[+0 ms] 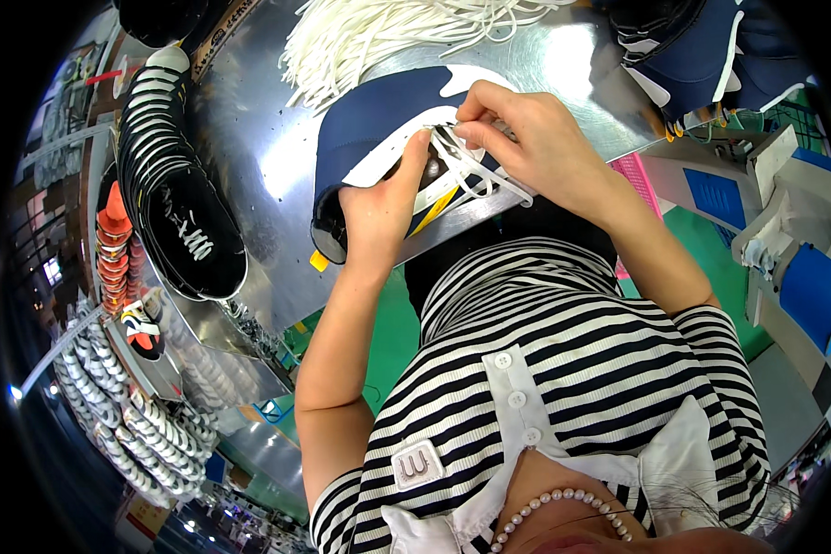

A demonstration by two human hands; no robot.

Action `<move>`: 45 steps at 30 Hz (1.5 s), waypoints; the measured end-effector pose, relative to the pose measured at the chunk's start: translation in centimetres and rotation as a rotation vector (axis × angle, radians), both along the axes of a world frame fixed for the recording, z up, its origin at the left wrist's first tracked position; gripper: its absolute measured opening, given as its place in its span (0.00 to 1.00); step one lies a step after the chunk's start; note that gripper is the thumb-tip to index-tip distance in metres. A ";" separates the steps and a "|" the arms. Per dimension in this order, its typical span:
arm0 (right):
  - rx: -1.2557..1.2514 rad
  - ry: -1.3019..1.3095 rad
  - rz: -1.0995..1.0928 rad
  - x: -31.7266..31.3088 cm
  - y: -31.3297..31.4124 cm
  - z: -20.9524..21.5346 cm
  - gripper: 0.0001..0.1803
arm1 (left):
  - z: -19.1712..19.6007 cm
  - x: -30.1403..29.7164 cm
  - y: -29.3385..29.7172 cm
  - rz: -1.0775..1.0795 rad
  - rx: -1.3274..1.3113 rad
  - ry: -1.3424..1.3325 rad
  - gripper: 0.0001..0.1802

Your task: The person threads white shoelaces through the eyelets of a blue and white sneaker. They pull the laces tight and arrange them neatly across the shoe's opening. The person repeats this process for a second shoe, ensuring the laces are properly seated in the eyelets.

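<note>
At the far left a stack of black shoe uppers (180, 198) lies on the shiny metal table (249, 138), with a column of orange pieces (113, 245) just beside it and rows of black-and-white striped pieces (111, 406) lower down.

Nearer the middle, the left hand (383, 208) steadies a navy and white shoe upper (379, 129) that sits at the table's near edge, close against the person's striped shirt. Its fingers are closed around the opening of the upper, thumb pressed up beside the eyelet area, so the piece is held firmly rather than merely touched.

Behind the upper, toward the top of the view, a loose heap of white laces (388, 32) is spread on the table, well within reach.

The right hand (535, 138) works at the eyelets. Its fingers (475, 115) are pinched narrow on a white lace (466, 166), which already crosses the front of the upper in several strands.

Judged from this, the step in hand is lacing the upper, and it looks partly done. The next move would call for drawing the pinched strand snug and finding the next eyelet with its tip, while the left hand keeps the opening from shifting; the strands lie close together, so picking the correct 1 needs care.

At the right, more navy uppers (702, 46) rest on the table, and a white and blue machine (785, 222) stands apart beyond it.
</note>
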State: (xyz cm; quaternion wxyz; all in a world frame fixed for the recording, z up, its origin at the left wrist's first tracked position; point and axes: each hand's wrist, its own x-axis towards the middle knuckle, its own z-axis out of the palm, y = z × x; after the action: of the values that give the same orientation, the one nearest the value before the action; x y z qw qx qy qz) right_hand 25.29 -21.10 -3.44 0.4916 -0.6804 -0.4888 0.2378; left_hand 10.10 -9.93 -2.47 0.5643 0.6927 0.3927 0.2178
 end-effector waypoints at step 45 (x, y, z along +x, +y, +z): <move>0.181 0.411 -0.235 -1.2 3.3 -1.8 0.08 | 2.2 -4.5 -2.4 -0.255 0.984 0.190 0.10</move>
State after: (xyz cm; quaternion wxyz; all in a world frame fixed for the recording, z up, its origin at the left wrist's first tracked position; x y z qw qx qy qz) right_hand 24.08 -17.78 -5.27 0.6639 -0.6229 -0.3154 0.2678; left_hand 5.61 -12.34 -0.27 0.1558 0.9353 0.2057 0.2422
